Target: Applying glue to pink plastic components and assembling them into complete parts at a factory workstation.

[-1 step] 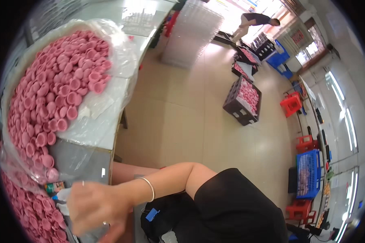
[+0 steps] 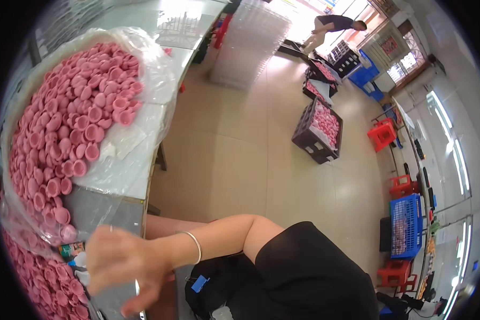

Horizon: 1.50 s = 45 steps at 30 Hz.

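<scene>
My right hand (image 2: 120,261) reaches left from the lower middle, over the near edge of the worktable (image 2: 104,213), with a silver bangle at the wrist. Its thumb stands apart from the other fingers, which are blurred and curled out of sight, so whether they hold anything is hidden. Close beyond the hand lie a small green-and-orange packet (image 2: 71,249) and a white item (image 2: 81,260) partly covered by it. A big heap of small pink hollow cup-shaped pieces (image 2: 74,106) spreads over clear plastic sheeting. More pink pieces (image 2: 50,285) lie at the lower left. My left hand is out of view.
A dark crate of pink pieces (image 2: 325,125) stands on the tiled floor, with more crates behind. A person (image 2: 333,24) bends near the bright doorway. Red stools (image 2: 381,134) and a blue basket (image 2: 405,226) line the right side. Tall clear stacked sheets (image 2: 248,42) stand beside the table.
My right hand has shifted slightly up and left, and its thumb has swung to the left. The heap and the crates stay as they were.
</scene>
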Tool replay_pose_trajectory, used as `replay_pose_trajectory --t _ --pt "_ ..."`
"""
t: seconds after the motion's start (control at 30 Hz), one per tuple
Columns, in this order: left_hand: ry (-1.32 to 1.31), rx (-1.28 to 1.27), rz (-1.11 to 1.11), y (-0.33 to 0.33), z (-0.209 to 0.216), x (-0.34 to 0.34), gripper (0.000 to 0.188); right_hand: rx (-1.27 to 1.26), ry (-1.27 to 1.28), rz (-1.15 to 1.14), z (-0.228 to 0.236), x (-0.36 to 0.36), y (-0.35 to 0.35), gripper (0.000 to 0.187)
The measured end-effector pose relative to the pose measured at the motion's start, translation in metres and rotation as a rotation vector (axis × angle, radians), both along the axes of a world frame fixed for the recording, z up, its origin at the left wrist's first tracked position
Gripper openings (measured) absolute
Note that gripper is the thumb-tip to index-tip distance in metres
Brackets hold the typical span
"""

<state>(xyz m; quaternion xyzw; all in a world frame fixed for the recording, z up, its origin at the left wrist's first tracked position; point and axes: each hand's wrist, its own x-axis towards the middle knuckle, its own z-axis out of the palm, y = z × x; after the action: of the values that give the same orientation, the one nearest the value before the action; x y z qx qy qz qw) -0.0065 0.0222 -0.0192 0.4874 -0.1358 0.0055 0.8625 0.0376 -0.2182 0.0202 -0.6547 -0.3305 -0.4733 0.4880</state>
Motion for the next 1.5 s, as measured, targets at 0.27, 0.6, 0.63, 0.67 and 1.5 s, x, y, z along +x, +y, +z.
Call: replay_pose_trajectory --t 0.27,0.6,0.63,0.67,1.5 --pt "-0.426 1.177 0.748 0.063 0.049 0.022 0.01 -0.122 0.611 -0.045 -0.009 0.027 -0.008 0.054" --pt "-0.028 1.643 1.012 0.268 -0.011 -0.033 0.027 -0.342 0.712 0.013 -0.009 0.03 0.024 0.029" --pt "0.079 1.591 0.932 0.234 0.029 -0.014 0.019 -0.422 0.597 -0.04 -0.023 0.039 0.013 0.025" --pt "-0.18 1.59 1.133 0.257 0.004 -0.022 0.018 -0.502 0.848 0.008 0.014 0.019 0.029 0.026" --pt "-0.051 1.743 1.102 0.13 0.033 0.093 0.021 0.513 0.046 1.34 -0.052 0.07 0.032 0.04"
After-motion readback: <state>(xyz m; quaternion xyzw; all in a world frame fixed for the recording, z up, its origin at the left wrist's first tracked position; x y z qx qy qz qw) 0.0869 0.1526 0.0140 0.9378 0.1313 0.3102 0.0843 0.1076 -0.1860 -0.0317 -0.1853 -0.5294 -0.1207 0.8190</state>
